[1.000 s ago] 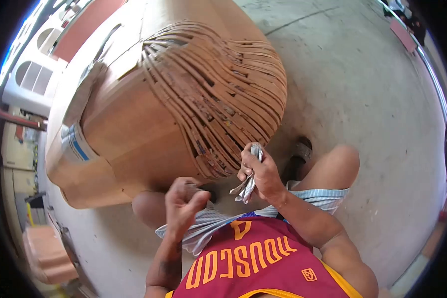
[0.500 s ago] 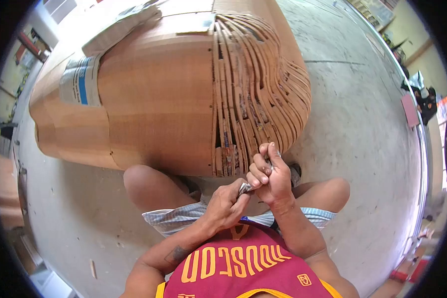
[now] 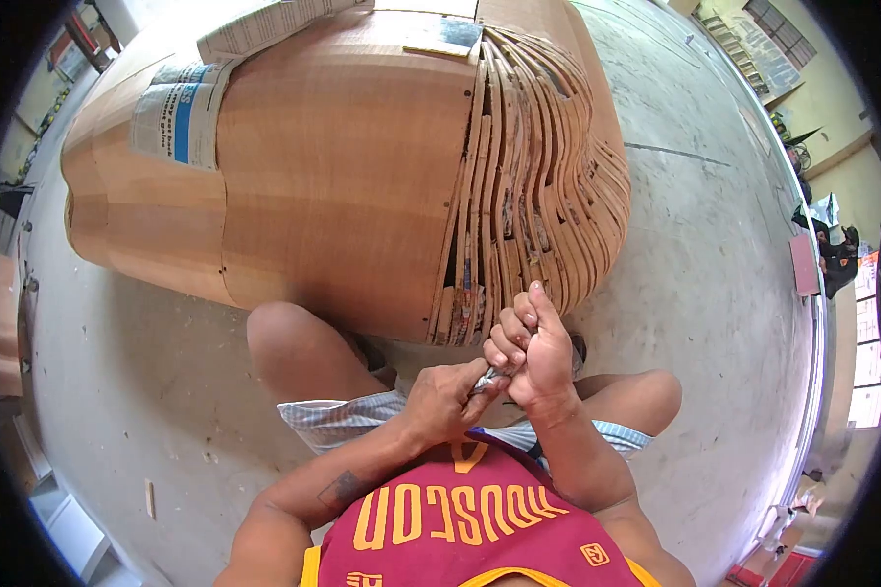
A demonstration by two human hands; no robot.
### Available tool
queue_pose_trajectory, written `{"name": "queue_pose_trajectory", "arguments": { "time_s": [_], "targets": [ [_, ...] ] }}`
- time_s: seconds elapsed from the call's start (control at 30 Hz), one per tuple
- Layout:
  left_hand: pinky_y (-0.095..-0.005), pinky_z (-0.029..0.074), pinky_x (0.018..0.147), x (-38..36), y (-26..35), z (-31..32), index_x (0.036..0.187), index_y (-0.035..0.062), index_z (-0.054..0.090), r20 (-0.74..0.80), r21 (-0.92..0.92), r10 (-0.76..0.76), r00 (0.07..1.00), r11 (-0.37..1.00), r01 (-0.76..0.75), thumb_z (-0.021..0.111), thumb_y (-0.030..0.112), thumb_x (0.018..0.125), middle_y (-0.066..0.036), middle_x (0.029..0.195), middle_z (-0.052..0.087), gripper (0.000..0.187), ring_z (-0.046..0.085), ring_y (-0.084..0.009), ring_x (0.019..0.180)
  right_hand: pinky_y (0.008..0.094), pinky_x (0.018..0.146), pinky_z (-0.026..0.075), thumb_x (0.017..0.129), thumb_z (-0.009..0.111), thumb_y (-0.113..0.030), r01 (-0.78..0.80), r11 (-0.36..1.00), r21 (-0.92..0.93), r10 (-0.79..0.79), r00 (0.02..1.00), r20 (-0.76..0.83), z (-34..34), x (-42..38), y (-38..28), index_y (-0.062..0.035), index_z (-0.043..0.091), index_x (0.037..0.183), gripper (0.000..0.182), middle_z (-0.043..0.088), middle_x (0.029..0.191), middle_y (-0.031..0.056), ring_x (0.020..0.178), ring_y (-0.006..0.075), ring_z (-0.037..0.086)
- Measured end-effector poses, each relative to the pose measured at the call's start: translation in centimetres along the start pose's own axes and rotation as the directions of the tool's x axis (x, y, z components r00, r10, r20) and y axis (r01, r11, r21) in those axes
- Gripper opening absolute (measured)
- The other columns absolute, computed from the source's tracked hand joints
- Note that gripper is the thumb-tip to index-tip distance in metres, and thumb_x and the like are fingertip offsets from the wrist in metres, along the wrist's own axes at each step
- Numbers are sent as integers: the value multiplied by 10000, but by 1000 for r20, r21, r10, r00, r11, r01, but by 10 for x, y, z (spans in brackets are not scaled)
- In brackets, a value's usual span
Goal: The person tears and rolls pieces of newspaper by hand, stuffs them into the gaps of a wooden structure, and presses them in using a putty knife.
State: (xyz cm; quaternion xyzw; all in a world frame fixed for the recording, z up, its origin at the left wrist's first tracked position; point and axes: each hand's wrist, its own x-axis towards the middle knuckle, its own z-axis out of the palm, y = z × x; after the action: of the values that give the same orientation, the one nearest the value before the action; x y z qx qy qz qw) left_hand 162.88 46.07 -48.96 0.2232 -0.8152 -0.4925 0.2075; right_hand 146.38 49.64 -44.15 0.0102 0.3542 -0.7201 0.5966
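A small crumpled grey-white piece of paper (image 3: 486, 379), printed like newspaper, is pinched between my two hands above my lap. My left hand (image 3: 443, 399) is closed on its lower left end. Just above and to the right, my right hand (image 3: 531, 347) is curled into a fist around the other end, thumb pointing up; most of the paper there is hidden by the fingers. Beyond my hands lies a large rounded plywood form (image 3: 343, 186) with stacked, curved layered edges (image 3: 548, 186) on its right end, paper showing in some gaps.
A newspaper sheet (image 3: 176, 112) lies over the form's left side, with a folded newspaper (image 3: 274, 24) higher up and a small flat piece (image 3: 445, 37) near the layered edge. My bent knees flank my hands on the concrete floor (image 3: 695, 254). A pink board (image 3: 804, 264) stands at the right.
My view has shifted, so the form sits farther right and higher. My hands stay together on the paper, and the left has moved slightly closer to the right.
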Motion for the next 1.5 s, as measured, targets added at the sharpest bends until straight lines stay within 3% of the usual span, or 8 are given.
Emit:
{"name": "queue_pose_trajectory", "arguments": {
  "time_s": [0.3,0.53,0.67,0.83,1.13,1.23,1.33,1.5],
  "targets": [
    [-432,494,612,-5,7,12,1001,16,620,58,-260,-183,981,946,192,621,159,1019,-146,715,614,144,632,-285,634,347,796,532,1105,645,-286,53,999,4,-53,994,97,-17,-17,0,-98,602,1083,194,589,873,0,803,149,622],
    [-247,346,612,-14,10,5,1039,55,687,338,-739,-288,896,509,442,567,169,1055,86,790,522,167,431,-37,699,312,927,533,1033,734,-135,-16,891,-455,121,972,203,-57,-52,0,-18,622,1372,375,700,1122,31,1091,136,659],
    [-262,357,571,-8,14,12,1007,64,706,423,-556,-228,877,699,450,652,299,1085,104,754,514,253,450,-22,679,242,772,527,1068,703,-170,41,866,-498,24,992,123,-82,-62,3,-15,686,1246,237,715,1003,18,890,88,666],
    [-472,540,640,17,23,14,1096,72,714,346,76,-104,933,994,83,648,326,1080,-175,784,698,263,699,-396,699,217,618,487,1072,657,-130,93,894,-437,-141,987,-78,-79,-70,1,-46,682,1145,114,667,923,-12,762,54,622],
    [-465,543,651,18,29,34,1207,86,628,112,112,115,987,986,-127,661,307,1075,-155,779,677,260,722,-351,719,206,618,495,973,700,-74,72,931,-358,-111,990,-92,-83,-70,-17,-43,648,1251,284,662,1041,10,822,58,625],
    [-364,455,557,21,25,11,1144,58,645,493,-288,-72,867,927,241,636,341,1107,-52,680,568,286,581,-188,582,208,733,506,923,786,-123,33,932,-361,20,990,143,-85,-82,-37,-5,638,1273,398,666,1043,11,908,70,639],
    [-289,360,531,11,31,-13,1099,63,656,808,-528,-50,587,381,759,593,445,1126,45,632,383,388,373,-70,565,230,786,484,837,943,-205,34,923,-384,125,916,380,-92,-87,-48,4,616,1266,578,667,1042,8,914,74,623],
    [-303,352,517,4,27,-5,1197,61,680,691,-608,-103,715,451,653,586,388,1136,36,623,436,346,399,-92,533,195,664,429,950,843,-114,152,953,-261,-86,965,247,-92,-73,-28,-62,631,1095,262,662,948,-4,781,39,576]
  ]
}}
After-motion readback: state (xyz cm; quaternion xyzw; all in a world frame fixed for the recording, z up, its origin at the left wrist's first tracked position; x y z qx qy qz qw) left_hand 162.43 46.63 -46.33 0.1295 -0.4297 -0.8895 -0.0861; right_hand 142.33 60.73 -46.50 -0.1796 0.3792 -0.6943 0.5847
